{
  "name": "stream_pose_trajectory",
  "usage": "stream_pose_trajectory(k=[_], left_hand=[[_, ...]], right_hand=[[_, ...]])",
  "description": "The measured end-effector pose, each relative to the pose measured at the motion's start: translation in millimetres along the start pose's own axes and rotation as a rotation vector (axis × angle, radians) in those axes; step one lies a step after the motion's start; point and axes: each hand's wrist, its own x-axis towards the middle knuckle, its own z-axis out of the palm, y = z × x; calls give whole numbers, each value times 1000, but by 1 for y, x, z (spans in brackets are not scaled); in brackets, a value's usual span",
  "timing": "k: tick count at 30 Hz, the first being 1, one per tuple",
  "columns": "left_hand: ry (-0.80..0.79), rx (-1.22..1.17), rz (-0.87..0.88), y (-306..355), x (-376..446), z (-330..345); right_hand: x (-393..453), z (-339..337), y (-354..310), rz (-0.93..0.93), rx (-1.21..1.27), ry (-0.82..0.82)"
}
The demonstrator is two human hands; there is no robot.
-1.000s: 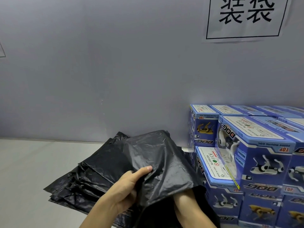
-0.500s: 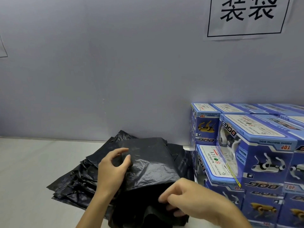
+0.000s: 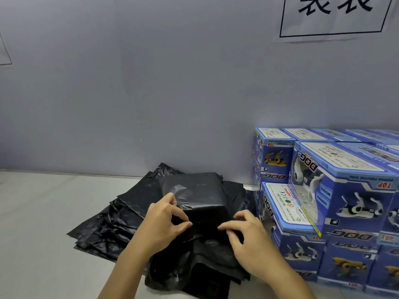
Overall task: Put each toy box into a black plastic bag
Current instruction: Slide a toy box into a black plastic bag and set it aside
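Observation:
A box-shaped bulk wrapped in a black plastic bag [image 3: 200, 190] stands on the table in front of me, on top of a spread pile of flat black bags [image 3: 121, 214]. The box itself is hidden by the plastic. My left hand [image 3: 166, 223] pinches the bag's near fold with curled fingers and thumb. My right hand [image 3: 244, 231] pinches the same fold from the right. Loose bag plastic [image 3: 205, 262] hangs down below my hands. Blue toy dog boxes [image 3: 336, 190] are stacked at the right.
A grey wall [image 3: 151, 93] runs close behind the bags and boxes, with a paper sign [image 3: 332, 16] at the top right. The pale table [image 3: 38, 212] stretches to the left of the bag pile.
My right hand came out of the bag. The bag settled down over the boxy shape. Both hands moved together onto its near fold.

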Motion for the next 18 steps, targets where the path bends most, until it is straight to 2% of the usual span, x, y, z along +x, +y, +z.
stream_pose_trajectory(k=[5,10,13,18], left_hand=[[-21,24,-32,-7,0,0],[-162,-158,-115,-22,-1,-17],[-268,-293,-192,-32,-5,-32],[-442,-316,-249,-44,-11,-38]], right_hand=[[-2,4,-3,37,-125,-65],[-1,-5,-4,131,22,-175],[-1,-9,-4,171,14,-225],[-4,-15,-3,134,-43,-398]])
